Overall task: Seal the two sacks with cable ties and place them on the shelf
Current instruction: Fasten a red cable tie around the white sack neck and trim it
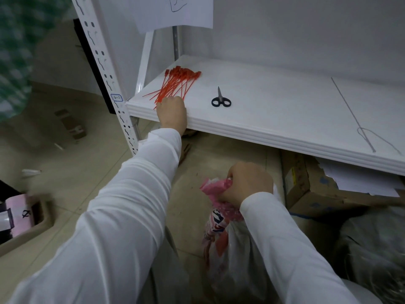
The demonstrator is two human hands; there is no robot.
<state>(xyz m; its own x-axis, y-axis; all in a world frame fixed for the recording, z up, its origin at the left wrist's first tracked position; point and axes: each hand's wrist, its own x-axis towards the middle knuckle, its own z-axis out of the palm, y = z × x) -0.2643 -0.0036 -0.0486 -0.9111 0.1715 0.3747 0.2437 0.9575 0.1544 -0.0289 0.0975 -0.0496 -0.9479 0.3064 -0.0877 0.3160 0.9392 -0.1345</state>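
Observation:
A bunch of red cable ties [177, 84] lies on the left end of the white shelf [274, 126]. My left hand [173, 113] rests at the shelf's front edge, its curled fingers on the near ends of the ties; whether it grips one is hidden. My right hand [247, 183] is below the shelf, shut on the gathered neck of a sack [221, 233] that is pink at the top with red and blue print. The sack stands on the floor between my arms. A second pale sack [372, 249] lies at the lower right.
Black-handled scissors [221, 99] lie on the shelf right of the ties. A cardboard box [317, 187] with papers sits under the shelf. The perforated white upright [105, 69] stands at the left. A beige bin [24, 218] is on the tiled floor at far left.

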